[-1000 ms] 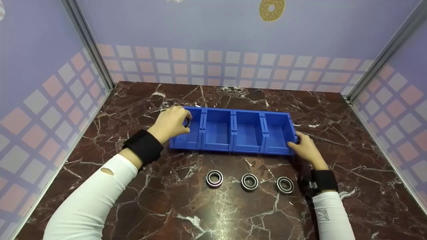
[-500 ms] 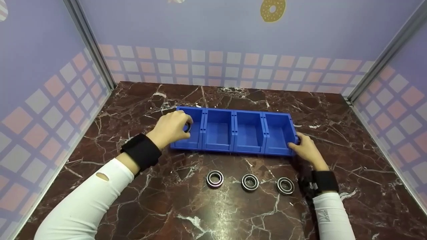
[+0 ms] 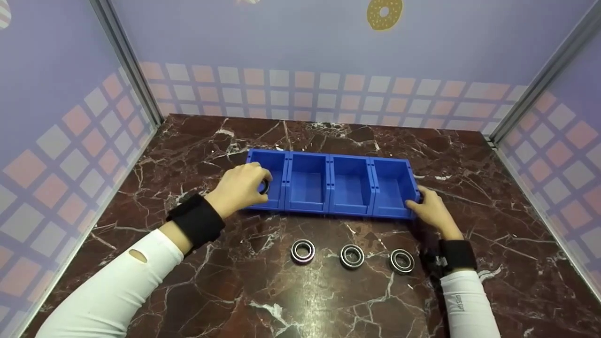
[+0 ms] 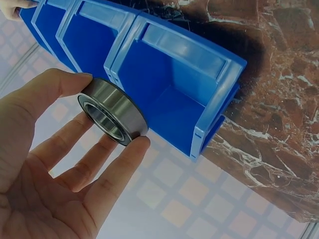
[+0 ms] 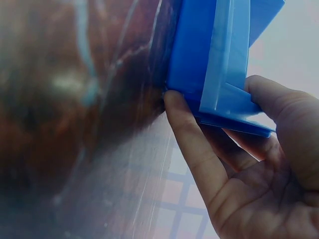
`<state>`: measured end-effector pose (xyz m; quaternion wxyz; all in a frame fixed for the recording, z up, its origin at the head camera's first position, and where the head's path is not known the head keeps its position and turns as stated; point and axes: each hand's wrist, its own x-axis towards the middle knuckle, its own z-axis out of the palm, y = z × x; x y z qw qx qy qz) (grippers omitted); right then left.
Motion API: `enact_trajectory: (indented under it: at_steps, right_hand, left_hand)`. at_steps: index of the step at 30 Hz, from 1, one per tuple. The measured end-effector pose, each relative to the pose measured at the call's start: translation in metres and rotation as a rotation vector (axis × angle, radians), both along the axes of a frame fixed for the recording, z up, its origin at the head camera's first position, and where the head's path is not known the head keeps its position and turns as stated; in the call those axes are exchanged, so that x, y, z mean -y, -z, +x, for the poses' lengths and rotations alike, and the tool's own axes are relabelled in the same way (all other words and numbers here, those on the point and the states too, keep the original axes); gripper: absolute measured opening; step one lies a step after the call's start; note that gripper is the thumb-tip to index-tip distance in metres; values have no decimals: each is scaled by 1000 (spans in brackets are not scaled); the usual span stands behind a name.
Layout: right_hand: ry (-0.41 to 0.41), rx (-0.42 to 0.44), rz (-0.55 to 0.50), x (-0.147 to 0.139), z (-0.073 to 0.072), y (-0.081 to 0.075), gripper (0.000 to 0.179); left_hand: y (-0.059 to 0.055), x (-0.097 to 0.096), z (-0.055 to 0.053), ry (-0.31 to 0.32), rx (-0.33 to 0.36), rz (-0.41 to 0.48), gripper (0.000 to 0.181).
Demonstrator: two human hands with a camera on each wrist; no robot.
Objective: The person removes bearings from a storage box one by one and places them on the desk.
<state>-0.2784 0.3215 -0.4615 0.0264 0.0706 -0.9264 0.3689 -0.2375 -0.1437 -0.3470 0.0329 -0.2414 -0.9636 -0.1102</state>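
Note:
A steel ball bearing (image 4: 113, 110) is pinched between the thumb and fingertips of my left hand (image 3: 240, 188). In the head view that hand overlaps the leftmost compartment of a blue four-bin organizer (image 3: 305, 206), and the bearing shows only as a dark rim between the fingers. My right hand (image 3: 432, 210) grips the organizer's right end; in the right wrist view its thumb lies over the blue wall (image 5: 234, 102) and a fingertip is at the bottom edge by the tabletop. The visible compartments hold nothing.
Three more bearings lie in a row in front of the organizer: a left one (image 3: 302, 251), a middle one (image 3: 352, 257) and a right one (image 3: 401, 261). The dark red marble-patterned table (image 3: 211, 291) is bounded by patterned panels (image 3: 300, 47) at the back and sides.
My left hand, with the bearing in it, has drawn slightly toward the front, uncovering more of the leftmost bin. The right hand keeps its hold on the organizer's end.

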Motion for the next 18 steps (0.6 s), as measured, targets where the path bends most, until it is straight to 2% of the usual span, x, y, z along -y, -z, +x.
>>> enact_trajectory:
  at_steps: [11,18]
  right_hand:
    - [8,10,2,-1,-2,1,48]
    - [9,12,-4,-1,-1,1,49]
  left_hand:
    - [5,3,9,9,-25,2,32]
    - [9,4,15,3,-9,8,32]
